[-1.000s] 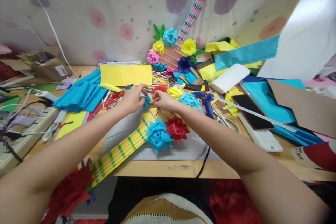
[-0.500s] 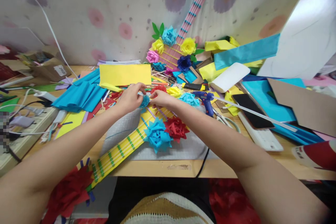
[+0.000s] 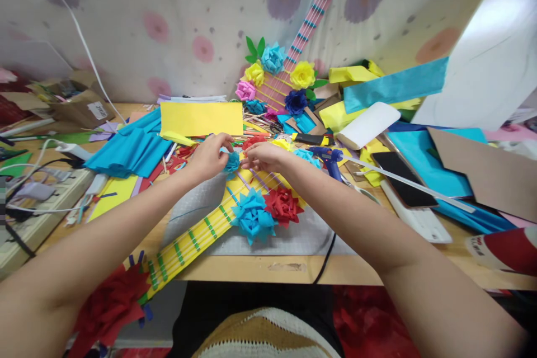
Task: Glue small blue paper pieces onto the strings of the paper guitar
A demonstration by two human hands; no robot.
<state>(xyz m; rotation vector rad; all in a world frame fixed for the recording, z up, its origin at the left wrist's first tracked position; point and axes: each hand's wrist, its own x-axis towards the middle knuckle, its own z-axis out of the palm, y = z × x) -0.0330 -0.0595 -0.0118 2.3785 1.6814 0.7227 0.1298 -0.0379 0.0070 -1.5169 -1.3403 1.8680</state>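
My left hand [image 3: 212,155] has its thumb and fingers closed on a small blue paper flower [image 3: 232,162], at the upper left edge of a yellow paper guitar's body. Just right of that flower is my right hand [image 3: 265,158], its fingers loosely parted and holding nothing I can see; whether a fingertip touches the petals I cannot tell. The yellow guitar [image 3: 201,228] lies slanted, its neck toward the lower left. Below my hands, a larger blue paper flower [image 3: 254,216] and a red paper flower [image 3: 284,206] sit on its body. My right hand and forearm partly hide the body.
A blue glue gun [image 3: 331,159] with a long glue stick lies right of my right forearm. Beyond it are a phone [image 3: 403,179] and a red-and-white cup [image 3: 503,250]. A pink paper guitar [image 3: 274,89] leans at the back. A power strip [image 3: 46,210] stands left.
My right hand's fingers have loosened from a pinch beside the small blue flower and parted. The left hand keeps its hold. The whole view has shifted slightly.
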